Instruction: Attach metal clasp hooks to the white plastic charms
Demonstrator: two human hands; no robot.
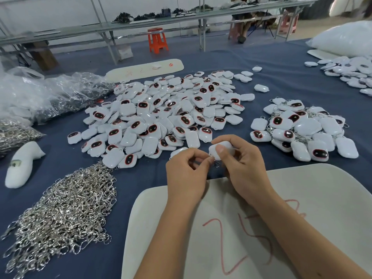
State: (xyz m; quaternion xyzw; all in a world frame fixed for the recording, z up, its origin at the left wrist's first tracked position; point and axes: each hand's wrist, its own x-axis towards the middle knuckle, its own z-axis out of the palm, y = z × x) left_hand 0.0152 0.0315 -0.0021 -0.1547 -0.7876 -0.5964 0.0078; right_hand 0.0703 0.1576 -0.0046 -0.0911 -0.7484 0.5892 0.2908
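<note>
White plastic charm (222, 150) sits in your right hand (241, 168), raised just above the blue desk (141, 178) and the far edge of the white tray (322, 188) in front of you. Your right grip is clenched around it: thumb across its near face, fingers curled behind. Your left hand (186, 174) pinches a small metal clasp hook (213, 160) between thumb and fingertips, right at the charm's lower left corner; whether the hook has caught the charm's loop you cannot tell, since your fingers cover the joint.

The tray bears a red handwritten number under your forearms. Directly behind your hands spreads the large heap of loose charms (165, 113), many showing dark oval faces ringed in red. To your right lies a smaller pile of charms with hooks (302, 127), silver chain showing between them. To your left, on the desk, lies a broad pile of metal clasp hooks (66, 214), and beyond it a white foam block (21, 164). Clear plastic bags (50, 93) rest at the far left. An orange stool (157, 39) stands on the floor beyond the desk.
</note>
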